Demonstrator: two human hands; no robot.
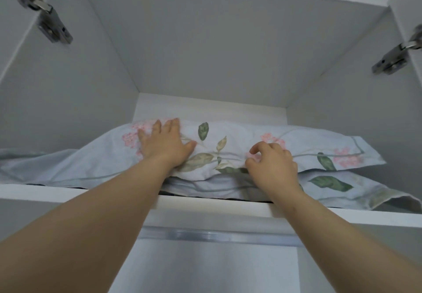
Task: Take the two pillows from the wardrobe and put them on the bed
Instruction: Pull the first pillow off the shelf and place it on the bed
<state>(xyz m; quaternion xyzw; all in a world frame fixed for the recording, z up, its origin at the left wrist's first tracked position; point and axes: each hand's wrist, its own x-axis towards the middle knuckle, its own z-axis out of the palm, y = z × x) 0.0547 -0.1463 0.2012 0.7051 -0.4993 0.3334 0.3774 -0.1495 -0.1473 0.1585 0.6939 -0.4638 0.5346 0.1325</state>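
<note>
Left hand [164,144] lies flat on the top pillow [230,132], right hand [271,163] grabs it; next, pull it off the shelf [68,192].

2 pillows [230,132] [331,182], 2 hands [163,143] [271,162], 2 hinges [49,22] [396,58], 1 shelf [228,207]

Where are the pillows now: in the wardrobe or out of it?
In. The top pillow lies on the lower pillow on the wardrobe shelf; the left hand rests flat on it.
</note>
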